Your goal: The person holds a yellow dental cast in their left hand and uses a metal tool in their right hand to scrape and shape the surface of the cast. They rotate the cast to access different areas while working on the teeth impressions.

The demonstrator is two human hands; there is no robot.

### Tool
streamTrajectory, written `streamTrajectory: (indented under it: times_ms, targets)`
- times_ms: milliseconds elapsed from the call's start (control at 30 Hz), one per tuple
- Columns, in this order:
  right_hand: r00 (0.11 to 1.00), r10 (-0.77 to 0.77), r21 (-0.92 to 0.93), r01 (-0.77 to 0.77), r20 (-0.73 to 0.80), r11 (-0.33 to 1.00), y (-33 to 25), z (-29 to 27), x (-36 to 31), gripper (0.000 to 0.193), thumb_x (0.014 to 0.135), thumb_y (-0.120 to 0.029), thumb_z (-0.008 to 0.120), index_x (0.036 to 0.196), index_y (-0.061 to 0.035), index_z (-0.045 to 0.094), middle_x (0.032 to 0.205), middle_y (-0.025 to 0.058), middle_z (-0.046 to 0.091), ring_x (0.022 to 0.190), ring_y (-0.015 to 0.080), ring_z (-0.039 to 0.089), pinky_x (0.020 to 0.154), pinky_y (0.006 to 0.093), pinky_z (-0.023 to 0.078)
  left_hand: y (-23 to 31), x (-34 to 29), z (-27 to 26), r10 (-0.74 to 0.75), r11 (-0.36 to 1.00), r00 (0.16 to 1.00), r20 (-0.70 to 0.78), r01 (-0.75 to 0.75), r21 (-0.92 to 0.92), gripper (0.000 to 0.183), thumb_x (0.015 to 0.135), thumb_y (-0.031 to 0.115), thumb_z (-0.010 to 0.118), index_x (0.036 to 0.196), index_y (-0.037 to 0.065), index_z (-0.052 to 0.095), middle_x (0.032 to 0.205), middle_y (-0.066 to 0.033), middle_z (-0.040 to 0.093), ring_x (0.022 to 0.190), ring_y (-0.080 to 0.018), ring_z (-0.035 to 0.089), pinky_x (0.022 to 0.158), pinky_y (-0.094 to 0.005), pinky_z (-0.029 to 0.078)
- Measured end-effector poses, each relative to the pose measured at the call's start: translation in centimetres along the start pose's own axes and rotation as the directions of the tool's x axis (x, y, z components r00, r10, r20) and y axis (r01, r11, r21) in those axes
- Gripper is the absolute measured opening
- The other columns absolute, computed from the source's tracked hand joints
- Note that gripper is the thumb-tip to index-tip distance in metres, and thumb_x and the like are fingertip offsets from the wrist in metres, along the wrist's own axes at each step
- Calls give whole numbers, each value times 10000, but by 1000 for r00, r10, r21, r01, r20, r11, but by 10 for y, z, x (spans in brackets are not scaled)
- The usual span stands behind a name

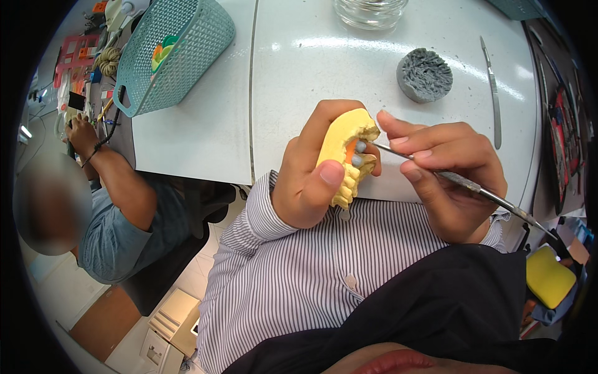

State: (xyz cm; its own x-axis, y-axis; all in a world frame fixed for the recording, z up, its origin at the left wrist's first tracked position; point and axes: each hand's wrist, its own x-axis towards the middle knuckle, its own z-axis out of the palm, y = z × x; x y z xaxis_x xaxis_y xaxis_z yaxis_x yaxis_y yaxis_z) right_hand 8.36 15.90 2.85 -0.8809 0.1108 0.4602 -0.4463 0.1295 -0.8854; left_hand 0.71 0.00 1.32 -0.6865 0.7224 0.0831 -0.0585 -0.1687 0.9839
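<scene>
A person's left hand is holding a yellow teeth model near the centre, fingers clamped around it. The right hand is gripping a metal tool, fingers pressed together on its shaft; the tip is pointing at nine o'clock, just beside gray teeth. From the model, a gray lump is lying on the tabletop at one o'clock, a knife at two.

dental model — matt, plaster-like | hand tool — shiny metal | glossy tabletop | rough grey block
</scene>
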Motion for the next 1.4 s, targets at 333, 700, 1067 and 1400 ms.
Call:
streamTrajectory:
  times_ms: [333, 700, 1067, 1400]
  targets:
    - [981, 8, 20, -4, -192, 1000, 2, 0, -2, 135, 802, 64, 494, 912, 6, 440, 952, 189, 516, 777, 197, 597, 726, 272, 512, 6, 8, -7, -297, 537, 846, 443, 531, -655, 515, 860, 444, 245, 1133, 12, 310, 922, -327, 534, 746, -403, 610, 568, -356, 564]
    - [980, 26, 90, -8, -195, 996, 4, 2, -3, 111, 821, 29, 453, 932, 22, 447, 984, 199, 496, 820, 228, 593, 752, 310, 501, 4, 9, -8, -325, 509, 821, 469, 570, -645, 405, 884, 353, 229, 1136, 36, 249, 966, -423, 448, 780, -536, 537, 554, -420, 559]
    - [985, 33, 75, -20, -172, 997, 5, 0, -4, 116, 812, 41, 455, 927, 26, 449, 979, 196, 495, 835, 234, 589, 751, 313, 503, 3, 11, -7, -332, 509, 827, 454, 562, -652, 426, 866, 371, 249, 1113, 23, 252, 962, -424, 451, 781, -546, 530, 550, -439, 556]
    - [984, 27, 95, -10, -175, 995, 6, 3, -4, 122, 809, 39, 454, 930, 26, 450, 984, 199, 491, 832, 235, 590, 757, 313, 503, -2, 6, -10, -248, 359, 848, 469, 530, -768, 482, 842, 366, 267, 1173, 16, 255, 1009, -392, 455, 800, -505, 552, 588, -404, 562]
